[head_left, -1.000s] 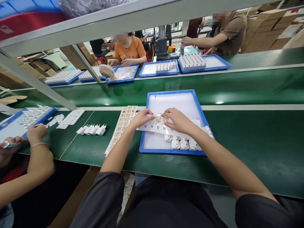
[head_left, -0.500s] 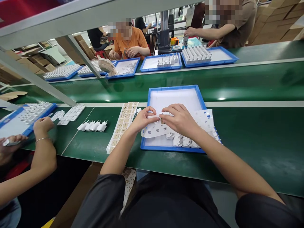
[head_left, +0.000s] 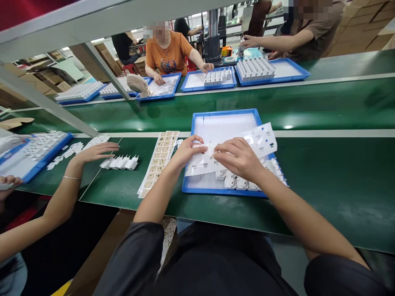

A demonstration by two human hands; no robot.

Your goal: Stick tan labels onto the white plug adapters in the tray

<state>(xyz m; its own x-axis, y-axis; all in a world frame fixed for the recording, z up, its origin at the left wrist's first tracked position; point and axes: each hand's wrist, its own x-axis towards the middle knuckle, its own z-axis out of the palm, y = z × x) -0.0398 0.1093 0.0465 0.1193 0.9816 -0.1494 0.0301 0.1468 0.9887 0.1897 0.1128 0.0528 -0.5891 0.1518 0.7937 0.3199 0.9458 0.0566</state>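
My left hand [head_left: 189,153] pinches the left part of a thin white sheet [head_left: 202,165] dotted with small slots and blue and grey marks. Over the sheet's middle, the closed fingers of my right hand [head_left: 239,159] meet at a tiny tan bit too small to name. The sheet tilts up to the right and hangs above a blue-rimmed tray [head_left: 189,190]. Inside that tray, white plug housings [head_left: 230,181] stand along the front and right, partly hidden by my right hand and wrist.
Left of the tray lies a strip of tan pieces [head_left: 159,159] on the green bench [head_left: 327,176]. White plug adapters [head_left: 123,163] sit farther left, under a co-worker's hand [head_left: 98,151]. Across the belt, co-workers handle trays [head_left: 208,87]. A slanted frame post [head_left: 58,100] crosses at left.
The sheet's right end has risen and tilted, my fingers staying near its middle. At left, a co-worker's hand has moved right over the adapters. The person in orange now reaches to two trays.
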